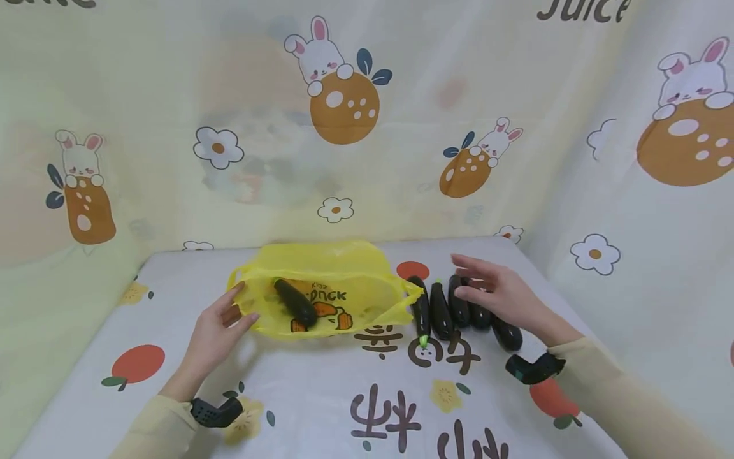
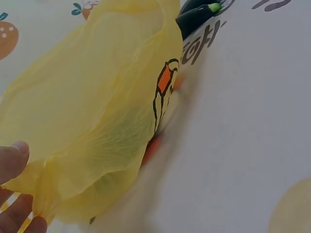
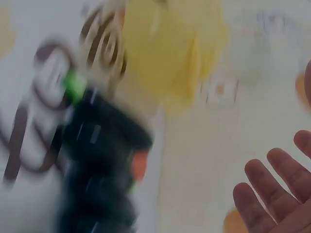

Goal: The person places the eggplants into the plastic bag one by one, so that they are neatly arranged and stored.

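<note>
A yellow plastic bag with a cartoon print lies at the table's back, a dark eggplant in its left part. At the bag's left end, my left hand holds the edge between thumb and fingers, as the left wrist view also shows around the yellow film. My right hand hovers over a row of several eggplants right of the bag, fingers extended and holding nothing. It partly hides the rightmost ones. In the right wrist view those eggplants are blurred, apart from the spread fingers.
A white printed cloth covers the table. Patterned curtains hang close behind it and at both sides. The bag's right handle touches or overlaps the nearest eggplant; I cannot tell which.
</note>
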Demonstrator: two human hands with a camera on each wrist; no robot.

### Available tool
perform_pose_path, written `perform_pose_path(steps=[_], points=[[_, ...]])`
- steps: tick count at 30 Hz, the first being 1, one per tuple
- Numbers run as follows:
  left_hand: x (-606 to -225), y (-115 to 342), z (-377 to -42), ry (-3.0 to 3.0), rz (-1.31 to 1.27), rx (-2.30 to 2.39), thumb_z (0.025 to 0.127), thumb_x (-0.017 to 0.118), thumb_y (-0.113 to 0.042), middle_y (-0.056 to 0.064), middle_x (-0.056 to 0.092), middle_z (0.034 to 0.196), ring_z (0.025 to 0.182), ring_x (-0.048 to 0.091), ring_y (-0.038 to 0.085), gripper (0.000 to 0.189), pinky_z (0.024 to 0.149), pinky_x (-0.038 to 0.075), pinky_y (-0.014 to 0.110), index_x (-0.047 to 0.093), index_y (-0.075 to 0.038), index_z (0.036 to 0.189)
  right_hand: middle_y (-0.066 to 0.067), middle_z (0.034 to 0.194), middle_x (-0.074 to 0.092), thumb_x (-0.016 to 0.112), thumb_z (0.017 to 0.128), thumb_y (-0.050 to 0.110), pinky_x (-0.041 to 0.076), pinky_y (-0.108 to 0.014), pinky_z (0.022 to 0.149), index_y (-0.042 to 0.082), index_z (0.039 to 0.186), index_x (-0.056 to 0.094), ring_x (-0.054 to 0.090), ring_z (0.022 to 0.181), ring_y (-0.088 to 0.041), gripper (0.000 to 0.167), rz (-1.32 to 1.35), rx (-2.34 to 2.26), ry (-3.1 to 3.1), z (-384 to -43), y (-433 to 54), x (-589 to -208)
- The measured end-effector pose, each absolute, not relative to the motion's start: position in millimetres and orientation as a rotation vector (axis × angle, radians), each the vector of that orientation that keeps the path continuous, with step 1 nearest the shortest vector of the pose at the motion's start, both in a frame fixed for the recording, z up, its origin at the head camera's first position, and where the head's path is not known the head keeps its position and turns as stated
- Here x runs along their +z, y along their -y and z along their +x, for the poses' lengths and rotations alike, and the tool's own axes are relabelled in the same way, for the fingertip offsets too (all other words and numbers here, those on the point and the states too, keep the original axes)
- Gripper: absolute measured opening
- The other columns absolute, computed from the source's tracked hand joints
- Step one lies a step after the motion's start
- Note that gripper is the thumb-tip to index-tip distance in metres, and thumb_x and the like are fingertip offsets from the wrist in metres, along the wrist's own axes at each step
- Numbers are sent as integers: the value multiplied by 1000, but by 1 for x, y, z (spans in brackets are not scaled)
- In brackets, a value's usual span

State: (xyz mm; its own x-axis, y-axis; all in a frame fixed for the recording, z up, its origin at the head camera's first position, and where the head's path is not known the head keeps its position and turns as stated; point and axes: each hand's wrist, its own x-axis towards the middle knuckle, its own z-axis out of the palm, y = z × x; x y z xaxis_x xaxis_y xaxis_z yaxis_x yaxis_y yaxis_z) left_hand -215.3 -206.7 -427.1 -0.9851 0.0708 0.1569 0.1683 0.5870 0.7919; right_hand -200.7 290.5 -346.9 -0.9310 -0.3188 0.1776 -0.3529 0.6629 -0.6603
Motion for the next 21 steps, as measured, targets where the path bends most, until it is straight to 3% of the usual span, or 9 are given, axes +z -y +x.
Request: perform_pose_path(steps=[3, 8, 14, 21], points=[[-427, 206, -215, 2724, -190, -1350, 97, 71, -19, 27, 41, 158, 130, 58, 47, 74, 106, 51, 53, 33, -5, 159, -25, 154, 48, 67, 100, 30, 55, -59, 101, 7, 156, 41, 54, 134, -47, 66, 389, 1078, 2862, -200, -329, -359], [-425, 207, -209, 2775, -130, -1321, 98, 71, -22, 28, 40, 159, 132, 56, 48, 77, 106, 50, 52, 30, -6, 161, -27, 158, 41, 65, 100, 41, 51, -61, 106, 6, 158, 35, 46, 140, -51, 75, 133, 1022, 2963, -205, -370, -398], [-424, 207, -206, 2795, -116, -1299, 97, 71, -23, 28, 41, 158, 132, 57, 47, 78, 105, 50, 51, 29, -5, 161, -34, 157, 37, 67, 98, 44, 46, -68, 107, 1, 158, 33, 44, 138, -57, 82, 24, 894, 3023, -204, -378, -437], [-426, 203, -209, 2795, -132, -1314, 99, 69, -21, 30, 43, 156, 132, 57, 47, 77, 105, 51, 51, 27, -4, 161, -38, 154, 39, 71, 94, 47, 40, -72, 110, -3, 158, 30, 41, 139, -57, 91, -12, 779, 3061, -195, -376, -455]])
